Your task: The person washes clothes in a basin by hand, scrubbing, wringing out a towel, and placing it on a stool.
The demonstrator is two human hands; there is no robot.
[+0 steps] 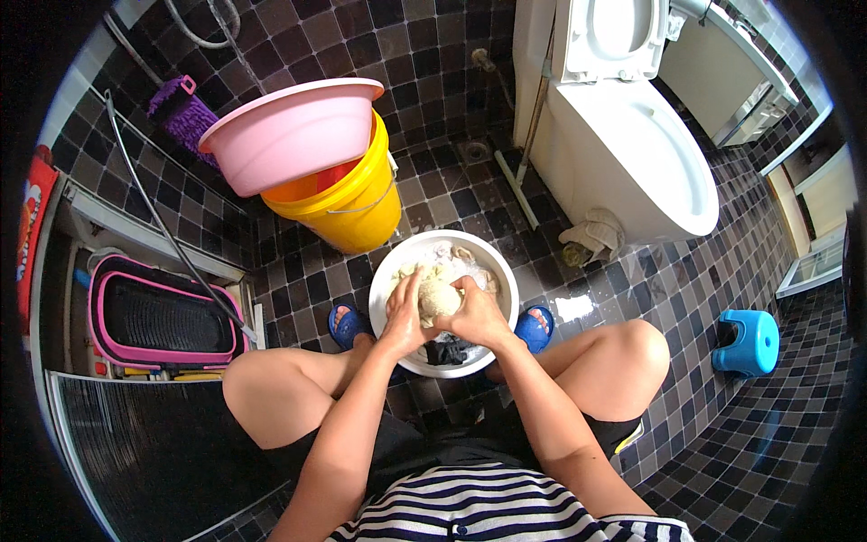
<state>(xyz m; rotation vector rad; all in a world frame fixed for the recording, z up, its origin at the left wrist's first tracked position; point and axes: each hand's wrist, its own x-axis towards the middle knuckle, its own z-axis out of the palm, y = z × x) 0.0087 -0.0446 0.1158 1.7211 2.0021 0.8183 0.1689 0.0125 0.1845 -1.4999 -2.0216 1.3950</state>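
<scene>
A white plastic basin (pixel 511 305) stands on the tiled floor between my feet. It holds wet light-coloured cloth (pixel 467 254) in sudsy water, and a black cloth (pixel 447 350) lies near its front side. Above the basin I grip a bunched cream-yellow cloth (pixel 439 298) between both hands. My left hand (pixel 408 315) presses on its left side with the fingers pointing up and away. My right hand (pixel 477 313) holds its right side, the index finger and thumb curled against it. Parts of the cloth under my palms are hidden.
Behind the basin stands a yellow bucket (pixel 369 217) with a pink basin (pixel 291 142) tilted on top. A floor squeegee (pixel 518 190) leans by the toilet (pixel 609 162), with a rag (pixel 597 234) at its base. A blue stool (pixel 762 342) is at right, black-and-pink tubs (pixel 169 311) at left.
</scene>
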